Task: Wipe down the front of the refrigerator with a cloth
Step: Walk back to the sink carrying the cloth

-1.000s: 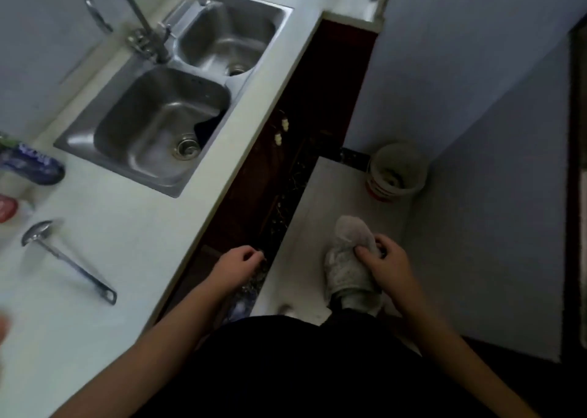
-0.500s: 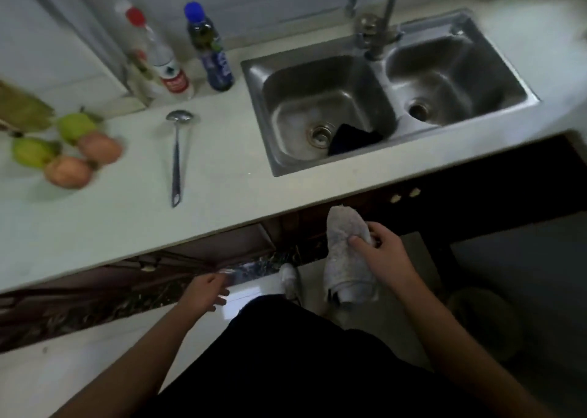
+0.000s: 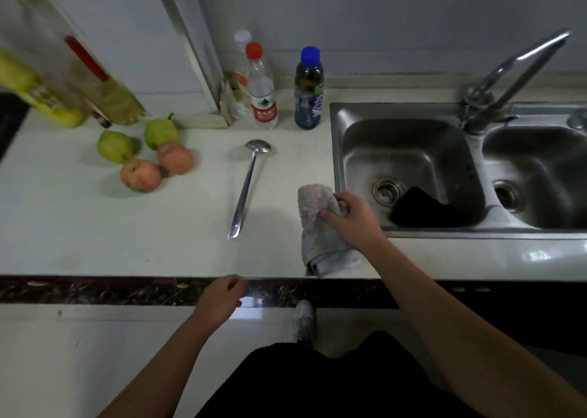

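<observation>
Our left hand [image 3: 222,300] hangs loosely curled and empty below the table [image 3: 95,227] edge, free because the job needs only one hand for now. The ladle [image 3: 247,185] lies flat well left of the cloth [image 3: 317,227]. Our right hand [image 3: 352,220] grips the cloth, bunched into a pad, over the table beside the sink [image 3: 413,163], probably ready to carry. It looks pale grey, nubbly and rumpled, lower end hanging folded. No refrigerator shows.
</observation>
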The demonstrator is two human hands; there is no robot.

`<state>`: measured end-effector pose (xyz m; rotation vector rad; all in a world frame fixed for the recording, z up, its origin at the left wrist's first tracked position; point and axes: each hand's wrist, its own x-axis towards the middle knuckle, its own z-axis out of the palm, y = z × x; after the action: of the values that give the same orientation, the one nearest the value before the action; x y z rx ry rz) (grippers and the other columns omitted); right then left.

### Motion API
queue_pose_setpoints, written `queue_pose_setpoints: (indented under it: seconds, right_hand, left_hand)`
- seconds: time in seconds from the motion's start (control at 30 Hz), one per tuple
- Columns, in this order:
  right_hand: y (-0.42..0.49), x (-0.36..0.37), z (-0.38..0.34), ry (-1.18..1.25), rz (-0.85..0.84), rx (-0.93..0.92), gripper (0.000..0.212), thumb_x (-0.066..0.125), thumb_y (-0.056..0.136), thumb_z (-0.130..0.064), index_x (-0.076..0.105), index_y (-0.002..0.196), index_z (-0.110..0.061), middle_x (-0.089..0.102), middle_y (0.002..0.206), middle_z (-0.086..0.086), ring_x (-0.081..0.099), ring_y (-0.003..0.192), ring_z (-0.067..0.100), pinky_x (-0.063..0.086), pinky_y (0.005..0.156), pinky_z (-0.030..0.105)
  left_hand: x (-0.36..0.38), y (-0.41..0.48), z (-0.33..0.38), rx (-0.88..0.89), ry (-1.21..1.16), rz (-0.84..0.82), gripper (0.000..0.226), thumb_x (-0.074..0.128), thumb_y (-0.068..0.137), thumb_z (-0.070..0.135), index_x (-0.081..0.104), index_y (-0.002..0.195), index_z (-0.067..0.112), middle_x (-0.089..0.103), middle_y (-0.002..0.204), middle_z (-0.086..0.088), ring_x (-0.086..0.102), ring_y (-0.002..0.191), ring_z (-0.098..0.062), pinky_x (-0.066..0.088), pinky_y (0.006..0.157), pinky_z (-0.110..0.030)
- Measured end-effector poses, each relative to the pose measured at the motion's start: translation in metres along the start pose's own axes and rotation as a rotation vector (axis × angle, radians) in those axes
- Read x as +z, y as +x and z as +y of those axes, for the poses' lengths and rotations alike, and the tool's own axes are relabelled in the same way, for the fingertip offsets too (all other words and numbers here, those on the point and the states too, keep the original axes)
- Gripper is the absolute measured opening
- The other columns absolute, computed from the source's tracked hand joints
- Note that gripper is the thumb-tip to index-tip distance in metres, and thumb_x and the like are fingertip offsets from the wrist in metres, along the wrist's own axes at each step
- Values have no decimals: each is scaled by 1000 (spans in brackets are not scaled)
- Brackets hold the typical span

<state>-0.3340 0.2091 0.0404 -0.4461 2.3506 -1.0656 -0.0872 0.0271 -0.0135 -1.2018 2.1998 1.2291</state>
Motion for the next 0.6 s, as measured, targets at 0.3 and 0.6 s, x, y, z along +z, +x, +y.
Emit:
queue_pose_setpoints:
  seconds: [0.3, 0.6]
  right_hand:
    - [121, 50, -36, -499, -88, -140, 57, 62, 91, -37, 44, 145, -27, 46, 139, 10, 49, 125, 32, 48, 101, 43]
    - [101, 59, -19, -587, -25, -208, 62, 66, 88, -46, 43, 142, -27, 48, 135, 5, 46, 123, 27, 43, 106, 41]
  left_hand:
    - [-10, 5, -11, -100, -201, 6, 62, 43, 70, 66, 68, 84, 12, 73, 83, -8, 70, 81, -26, 54, 84, -41]
    - [5, 2, -25, -152, -228, -25, 57, 42, 74, 70, 69, 84, 20, 74, 81, -1, 71, 78, -20, 57, 88, -45]
